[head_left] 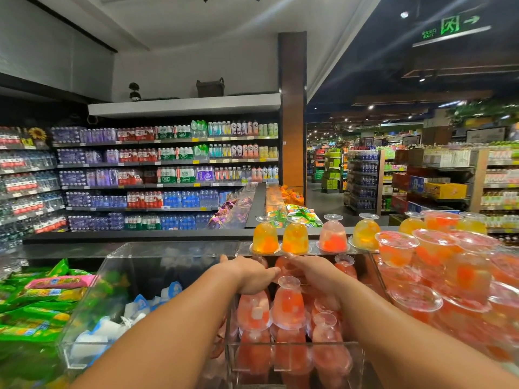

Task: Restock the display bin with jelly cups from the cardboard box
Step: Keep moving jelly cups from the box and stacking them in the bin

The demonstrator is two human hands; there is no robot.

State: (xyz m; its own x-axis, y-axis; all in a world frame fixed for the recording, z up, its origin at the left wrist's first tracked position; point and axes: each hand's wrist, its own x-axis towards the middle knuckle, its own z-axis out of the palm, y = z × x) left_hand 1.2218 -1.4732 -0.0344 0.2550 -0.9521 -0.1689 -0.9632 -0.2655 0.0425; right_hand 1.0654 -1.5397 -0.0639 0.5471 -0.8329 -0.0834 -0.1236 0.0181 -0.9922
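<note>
A clear acrylic display bin (292,345) in front of me holds several red and pink jelly cups (289,304) standing upside down. My left hand (248,273) reaches into the bin with its fingers curled over a cup below it. My right hand (311,273) lies beside it, fingers wrapped around red cups at the back of the bin. Along the bin's back ledge stand several orange, yellow and pink jelly cups (295,235). The cardboard box is out of view.
To the right is a heap of red jelly cups (449,276). On the left an acrylic bin (118,276) contains blue-white packets, then green snack bags (33,313). Drink shelves (168,175) line the far wall; an aisle opens at right.
</note>
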